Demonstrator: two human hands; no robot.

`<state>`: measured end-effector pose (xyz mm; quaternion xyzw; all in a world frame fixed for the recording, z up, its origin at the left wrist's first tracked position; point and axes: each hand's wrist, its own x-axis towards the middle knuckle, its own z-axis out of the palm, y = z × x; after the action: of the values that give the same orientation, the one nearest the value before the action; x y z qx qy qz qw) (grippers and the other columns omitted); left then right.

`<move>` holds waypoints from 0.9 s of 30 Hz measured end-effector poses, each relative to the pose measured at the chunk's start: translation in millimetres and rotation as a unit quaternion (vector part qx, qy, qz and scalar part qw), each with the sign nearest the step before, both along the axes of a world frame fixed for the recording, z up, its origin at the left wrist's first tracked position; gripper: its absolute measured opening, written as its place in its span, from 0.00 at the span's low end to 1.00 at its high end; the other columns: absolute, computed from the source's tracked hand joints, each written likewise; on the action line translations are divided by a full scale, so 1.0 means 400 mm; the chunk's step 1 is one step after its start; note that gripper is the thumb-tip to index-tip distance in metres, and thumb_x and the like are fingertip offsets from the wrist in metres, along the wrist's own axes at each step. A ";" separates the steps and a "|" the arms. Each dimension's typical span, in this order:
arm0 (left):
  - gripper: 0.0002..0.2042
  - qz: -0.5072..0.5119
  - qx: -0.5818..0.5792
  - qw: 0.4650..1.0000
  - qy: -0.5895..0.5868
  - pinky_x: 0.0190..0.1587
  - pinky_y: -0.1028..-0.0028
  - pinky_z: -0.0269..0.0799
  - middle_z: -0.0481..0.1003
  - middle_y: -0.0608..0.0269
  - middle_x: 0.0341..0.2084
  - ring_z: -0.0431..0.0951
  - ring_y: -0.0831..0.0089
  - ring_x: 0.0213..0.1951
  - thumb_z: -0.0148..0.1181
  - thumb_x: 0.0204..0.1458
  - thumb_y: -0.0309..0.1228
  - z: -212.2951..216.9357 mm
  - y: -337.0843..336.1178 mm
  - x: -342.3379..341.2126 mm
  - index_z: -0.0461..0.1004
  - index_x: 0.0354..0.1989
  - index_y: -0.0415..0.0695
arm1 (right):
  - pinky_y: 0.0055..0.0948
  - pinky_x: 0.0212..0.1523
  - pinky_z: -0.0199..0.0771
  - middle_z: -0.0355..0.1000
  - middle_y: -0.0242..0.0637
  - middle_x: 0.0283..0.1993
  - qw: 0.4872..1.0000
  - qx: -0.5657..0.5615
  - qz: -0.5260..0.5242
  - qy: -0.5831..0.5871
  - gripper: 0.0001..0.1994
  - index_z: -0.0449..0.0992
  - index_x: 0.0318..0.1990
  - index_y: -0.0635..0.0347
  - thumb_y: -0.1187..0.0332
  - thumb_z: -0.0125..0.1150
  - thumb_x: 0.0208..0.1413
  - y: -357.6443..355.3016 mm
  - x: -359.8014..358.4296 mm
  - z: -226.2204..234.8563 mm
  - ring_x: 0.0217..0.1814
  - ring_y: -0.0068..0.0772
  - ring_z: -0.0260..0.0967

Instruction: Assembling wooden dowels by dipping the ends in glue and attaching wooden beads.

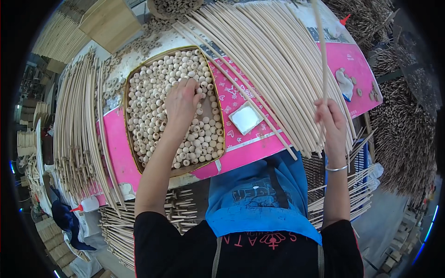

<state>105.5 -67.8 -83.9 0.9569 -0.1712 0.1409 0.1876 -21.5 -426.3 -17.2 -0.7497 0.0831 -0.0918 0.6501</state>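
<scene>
My left hand reaches into a shallow tray of round wooden beads with holes in them. Its fingers are curled down and closed around a bead, mostly hidden beneath them. In my right hand is a long thin wooden stick, gripped near its lower end and pointing away from me. Beside the tray stands a small square dish of white stuff, probably glue.
Long wooden sticks lie side by side across the pink-covered table. More sticks, fitted with beads or rings, lie at left. Wooden rings are scattered behind the tray. A white bottle with a red tip is at lower left.
</scene>
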 end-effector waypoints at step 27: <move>0.12 0.017 -0.677 0.658 0.328 0.47 0.76 0.72 0.77 0.67 0.37 0.76 0.80 0.42 0.53 0.63 0.28 0.047 -0.031 -0.249 0.75 0.52 0.41 | 0.25 0.33 0.74 0.75 0.38 0.32 0.971 -0.140 0.167 -0.102 0.06 0.77 0.37 0.67 0.72 0.63 0.59 0.256 0.096 -0.016 0.33 0.27 0.76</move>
<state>5.7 -80.3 -65.3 0.5522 0.0605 -0.1024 0.8252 17.0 -323.9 -23.8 -0.8233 -0.1236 -0.0692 0.5496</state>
